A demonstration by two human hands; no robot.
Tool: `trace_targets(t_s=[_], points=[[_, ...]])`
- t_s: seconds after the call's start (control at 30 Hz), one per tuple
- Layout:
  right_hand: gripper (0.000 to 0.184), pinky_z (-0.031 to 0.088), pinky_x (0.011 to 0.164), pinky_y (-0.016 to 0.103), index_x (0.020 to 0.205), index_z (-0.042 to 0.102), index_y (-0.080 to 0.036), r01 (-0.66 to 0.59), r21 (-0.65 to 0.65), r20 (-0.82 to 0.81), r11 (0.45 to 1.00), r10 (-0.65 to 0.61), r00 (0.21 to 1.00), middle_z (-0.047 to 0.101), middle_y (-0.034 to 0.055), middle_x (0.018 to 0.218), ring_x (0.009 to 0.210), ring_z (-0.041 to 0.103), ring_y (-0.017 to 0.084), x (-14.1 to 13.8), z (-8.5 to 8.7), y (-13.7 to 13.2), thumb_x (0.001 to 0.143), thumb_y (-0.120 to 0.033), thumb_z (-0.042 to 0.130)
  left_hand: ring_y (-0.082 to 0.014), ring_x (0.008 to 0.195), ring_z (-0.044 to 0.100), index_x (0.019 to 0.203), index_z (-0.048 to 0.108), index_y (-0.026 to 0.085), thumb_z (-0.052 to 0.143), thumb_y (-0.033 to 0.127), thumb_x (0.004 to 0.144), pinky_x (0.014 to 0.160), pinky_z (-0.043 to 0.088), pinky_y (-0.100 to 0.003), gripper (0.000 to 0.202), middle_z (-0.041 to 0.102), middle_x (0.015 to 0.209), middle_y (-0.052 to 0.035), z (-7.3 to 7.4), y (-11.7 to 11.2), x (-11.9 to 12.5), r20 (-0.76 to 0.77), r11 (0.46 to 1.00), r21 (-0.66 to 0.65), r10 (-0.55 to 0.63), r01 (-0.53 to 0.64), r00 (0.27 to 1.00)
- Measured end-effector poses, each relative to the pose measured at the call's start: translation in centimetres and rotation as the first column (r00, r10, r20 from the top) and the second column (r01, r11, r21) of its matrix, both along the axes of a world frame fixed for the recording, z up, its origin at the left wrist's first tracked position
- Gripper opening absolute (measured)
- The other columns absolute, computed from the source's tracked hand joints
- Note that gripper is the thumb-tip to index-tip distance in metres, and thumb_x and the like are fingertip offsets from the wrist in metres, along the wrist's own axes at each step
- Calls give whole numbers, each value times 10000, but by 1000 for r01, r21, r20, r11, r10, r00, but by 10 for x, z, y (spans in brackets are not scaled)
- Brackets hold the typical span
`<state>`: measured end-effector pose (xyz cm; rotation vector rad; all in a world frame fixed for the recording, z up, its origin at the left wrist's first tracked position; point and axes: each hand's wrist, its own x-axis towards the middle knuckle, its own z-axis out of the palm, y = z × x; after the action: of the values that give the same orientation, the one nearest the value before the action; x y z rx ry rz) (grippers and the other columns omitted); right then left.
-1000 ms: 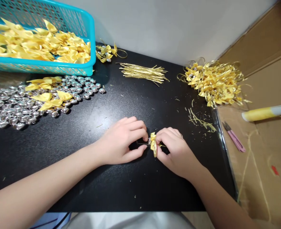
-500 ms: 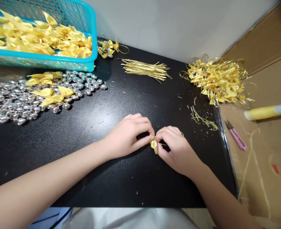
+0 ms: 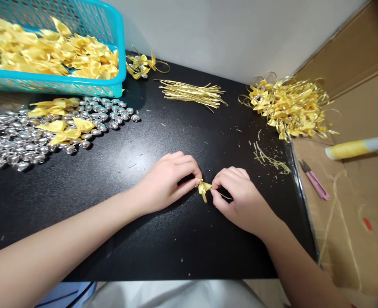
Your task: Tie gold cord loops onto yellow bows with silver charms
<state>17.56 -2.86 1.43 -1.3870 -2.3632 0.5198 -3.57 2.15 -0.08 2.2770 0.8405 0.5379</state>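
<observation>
A small yellow ribbon bow (image 3: 204, 188) is held over the black table in front of me. Its left side is pinched between the thumb and fingers of my left hand (image 3: 177, 177). My right hand (image 3: 236, 196) is closed in a pinch at the bow's right tip, where a thin gold cord (image 3: 225, 196) trails beneath the fingers. A folded gold loop hangs from the bow's middle. The fingertips hide exactly which part of the bow or cord each hand grips.
A teal basket (image 3: 120, 51) of yellow bows stands at the back left, with silver heart-shaped beads (image 3: 31, 147) before it. Cut gold cords (image 3: 191, 93) lie centre back. Finished bows (image 3: 298, 107) pile at right, near cord scraps (image 3: 269, 158) and pink thread snips (image 3: 315, 184).
My right hand has drawn slightly away from my left, and more of the bow shows between them. The whole view has shifted a little.
</observation>
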Motion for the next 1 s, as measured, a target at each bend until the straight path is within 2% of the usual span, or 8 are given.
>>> trace_targets(t_s=[0.3, 0.43, 0.67, 0.83, 1.0], points=[[74, 368, 799, 358, 799, 578, -201, 19, 76, -71, 997, -14, 997, 654, 9, 798, 800, 560, 177, -3, 4, -4, 792, -130, 596, -186, 836, 578, 868, 624, 182, 502, 250, 952, 782, 419, -331, 163, 676, 878, -44, 0, -1, -1, 2, 1000, -2, 9, -9, 1000], [65, 360, 793, 349, 824, 633, -212, 42, 145, -55, 989, -34, 998, 689, -2, 802, 787, 571, 160, -10, -2, -5, 842, -155, 607, -187, 845, 581, 871, 627, 181, 505, 252, 951, 782, 424, -330, 163, 680, 881, -43, 1, -1, 0, -3, 1000, -4, 13, -13, 1000], [175, 333, 795, 358, 777, 667, -222, 5, 289, 5, 957, -7, 1000, 700, -16, 740, 746, 539, 150, -14, -8, -4, 910, -162, 571, -185, 804, 587, 840, 633, 178, 538, 263, 928, 759, 428, -326, 155, 685, 830, -34, 3, -1, 2, -14, 999, -22, 46, -46, 999], [200, 336, 816, 357, 747, 632, -204, -32, 325, 37, 945, 21, 999, 689, -5, 743, 764, 551, 154, -14, -11, -3, 914, -136, 548, -187, 791, 587, 824, 632, 176, 542, 262, 919, 751, 429, -326, 156, 684, 822, -34, 4, -1, 2, -16, 999, -22, 46, -46, 999], [167, 347, 799, 352, 790, 607, -190, -23, 302, 28, 953, 15, 999, 678, 18, 793, 786, 552, 163, -14, -16, -4, 932, -164, 522, -185, 791, 579, 830, 635, 175, 530, 263, 923, 767, 433, -329, 166, 680, 825, -38, 4, 0, 1, -23, 999, -23, 49, -50, 999]])
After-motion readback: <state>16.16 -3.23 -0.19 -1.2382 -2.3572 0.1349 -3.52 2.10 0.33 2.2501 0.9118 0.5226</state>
